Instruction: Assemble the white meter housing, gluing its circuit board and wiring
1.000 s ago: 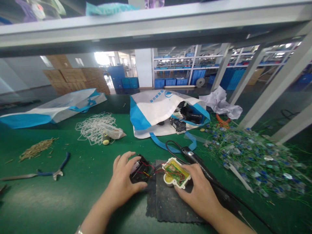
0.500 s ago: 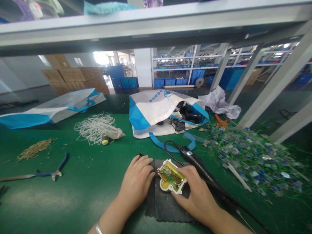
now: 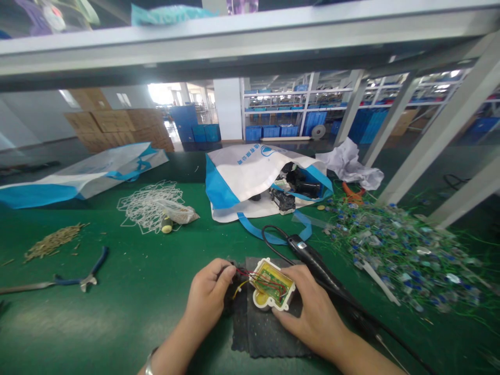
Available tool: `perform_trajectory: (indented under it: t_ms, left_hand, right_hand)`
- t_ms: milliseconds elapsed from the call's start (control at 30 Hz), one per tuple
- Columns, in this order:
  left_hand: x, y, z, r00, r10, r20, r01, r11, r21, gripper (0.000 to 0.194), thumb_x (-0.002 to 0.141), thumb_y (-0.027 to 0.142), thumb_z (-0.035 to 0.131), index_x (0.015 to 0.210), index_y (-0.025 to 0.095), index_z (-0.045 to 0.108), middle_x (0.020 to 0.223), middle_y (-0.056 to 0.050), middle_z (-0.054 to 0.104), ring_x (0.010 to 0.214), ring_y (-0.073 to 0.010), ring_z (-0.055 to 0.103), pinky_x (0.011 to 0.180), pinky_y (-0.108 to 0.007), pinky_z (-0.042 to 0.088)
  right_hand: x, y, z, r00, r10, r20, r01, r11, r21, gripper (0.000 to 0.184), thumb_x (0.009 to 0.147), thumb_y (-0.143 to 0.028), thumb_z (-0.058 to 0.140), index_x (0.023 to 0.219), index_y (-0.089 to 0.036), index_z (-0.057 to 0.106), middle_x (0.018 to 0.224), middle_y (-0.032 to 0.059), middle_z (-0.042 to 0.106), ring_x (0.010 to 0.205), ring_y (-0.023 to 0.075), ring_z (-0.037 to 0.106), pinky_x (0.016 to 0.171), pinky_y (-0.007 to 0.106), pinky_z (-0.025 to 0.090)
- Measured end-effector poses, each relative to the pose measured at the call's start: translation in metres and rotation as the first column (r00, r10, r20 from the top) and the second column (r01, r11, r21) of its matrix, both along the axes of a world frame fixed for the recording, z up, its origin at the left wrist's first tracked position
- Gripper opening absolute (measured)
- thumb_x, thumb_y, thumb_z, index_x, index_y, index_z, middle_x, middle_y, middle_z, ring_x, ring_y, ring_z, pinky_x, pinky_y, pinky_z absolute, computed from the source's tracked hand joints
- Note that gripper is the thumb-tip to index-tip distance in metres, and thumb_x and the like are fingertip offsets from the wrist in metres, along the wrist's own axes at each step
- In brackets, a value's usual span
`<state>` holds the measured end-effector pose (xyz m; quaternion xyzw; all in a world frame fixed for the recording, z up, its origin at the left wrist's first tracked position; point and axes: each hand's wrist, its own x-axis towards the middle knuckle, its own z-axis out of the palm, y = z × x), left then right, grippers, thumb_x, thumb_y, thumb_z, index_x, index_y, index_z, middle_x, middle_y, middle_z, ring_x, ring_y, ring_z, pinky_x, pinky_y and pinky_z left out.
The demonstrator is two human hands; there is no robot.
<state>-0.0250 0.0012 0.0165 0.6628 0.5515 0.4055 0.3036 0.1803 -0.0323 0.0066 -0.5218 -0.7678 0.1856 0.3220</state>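
A white plastic housing with a green circuit board, yellow filling and red wires lies on a dark mat. My right hand grips its right side with curled fingers. Red and yellow wires run left from it to a black part, mostly hidden. My left hand is curled around that black part, fingertips pinching at the wires.
A black soldering iron with its cable lies right of the housing. Blue-handled pliers rest at left. A blue-white bag of parts sits behind, white netting further left, and a heap of green-wired scraps at right.
My left hand has closed over the black part and drawn it right, against the white housing. The housing with my right hand has shifted slightly left.
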Motion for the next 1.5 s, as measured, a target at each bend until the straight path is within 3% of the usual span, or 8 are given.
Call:
perform_trajectory:
  t_ms: [233,533,767,900,1067,1200,1333,1500]
  left_hand:
    - [-0.005,-0.001,0.001,0.994,0.041,-0.097,-0.038,0.999,0.038,0.03,0.078,0.038,0.041,0.063,0.017,0.055,0.053,0.002,0.049,0.052,-0.0127,0.047,0.05,-0.021,0.035]
    - [-0.016,0.0,0.007,0.929,-0.199,-0.311,0.209,0.978,-0.002,0.019,0.078,0.032,0.047,0.078,0.019,0.061,0.069,-0.001,0.058,0.065,-0.0146,0.053,0.06,-0.023,0.039]
    - [-0.018,0.0,-0.003,0.925,-0.008,-0.38,0.082,0.981,0.177,0.031,0.082,0.037,0.041,0.064,0.017,0.058,0.06,-0.002,0.054,0.058,-0.014,0.05,0.055,-0.023,0.036]
    - [-0.018,-0.001,-0.003,0.923,0.02,-0.384,0.058,0.98,0.189,0.033,0.08,0.039,0.042,0.059,0.017,0.055,0.055,-0.001,0.051,0.054,-0.0131,0.048,0.053,-0.023,0.034]
    - [-0.023,0.0,0.007,0.968,-0.101,-0.231,0.086,0.994,-0.073,0.034,0.075,0.043,0.047,0.055,0.016,0.052,0.054,0.001,0.047,0.053,-0.0126,0.045,0.05,-0.022,0.031]
    - [-0.029,0.001,0.012,0.977,-0.206,0.062,0.215,0.934,-0.285,0.044,0.077,0.05,0.039,0.062,0.013,0.056,0.049,0.002,0.042,0.048,-0.0108,0.039,0.047,-0.021,0.028]
    - [-0.029,0.0,0.012,0.947,-0.191,0.256,0.28,0.883,-0.376,0.05,0.073,0.057,0.042,0.062,0.01,0.057,0.041,0.003,0.037,0.041,-0.0082,0.031,0.043,-0.019,0.021]
    - [-0.022,-0.005,0.01,0.928,-0.101,0.358,0.248,0.885,-0.393,0.047,0.066,0.057,0.054,0.051,0.012,0.049,0.039,0.005,0.031,0.039,-0.0065,0.026,0.041,-0.019,0.016]
  right_hand:
    - [-0.001,-0.001,-0.001,1.0,0.027,0.015,-0.027,1.0,0.001,0.042,0.063,-0.016,0.058,0.103,-0.018,0.043,0.098,0.0069,0.048,0.092,0.0203,0.049,0.079,0.035,0.043]
    - [0.004,0.0,-0.004,0.999,0.033,0.033,-0.033,0.999,0.001,0.044,0.064,-0.018,0.058,0.105,-0.019,0.041,0.102,0.0075,0.048,0.095,0.0203,0.049,0.082,0.035,0.042]
    - [0.001,-0.001,-0.003,0.998,0.039,0.057,-0.042,0.998,0.053,0.046,0.061,-0.018,0.059,0.104,-0.017,0.042,0.103,0.0092,0.051,0.097,0.0213,0.05,0.083,0.036,0.043]
    - [0.002,-0.001,-0.003,0.997,0.034,0.062,-0.039,0.997,0.067,0.046,0.062,-0.019,0.059,0.104,-0.017,0.043,0.103,0.0093,0.052,0.096,0.0217,0.051,0.083,0.036,0.043]
    - [0.004,0.001,-0.004,0.998,0.038,0.06,-0.04,0.999,0.037,0.046,0.062,-0.019,0.061,0.104,-0.018,0.043,0.102,0.008,0.051,0.096,0.0208,0.051,0.083,0.035,0.043]
    - [0.005,0.002,-0.005,0.997,0.037,0.074,-0.039,0.999,0.026,0.047,0.062,-0.019,0.061,0.105,-0.018,0.042,0.103,0.0084,0.051,0.098,0.0213,0.05,0.085,0.036,0.042]
    - [0.004,0.002,-0.007,0.996,0.048,0.081,-0.05,0.998,0.034,0.047,0.063,-0.019,0.06,0.106,-0.017,0.042,0.105,0.0095,0.051,0.099,0.0216,0.05,0.086,0.036,0.043]
    - [0.004,0.001,-0.012,0.993,0.058,0.104,-0.061,0.998,0.031,0.05,0.064,-0.022,0.06,0.11,-0.016,0.042,0.112,0.0128,0.05,0.105,0.0237,0.048,0.089,0.039,0.041]
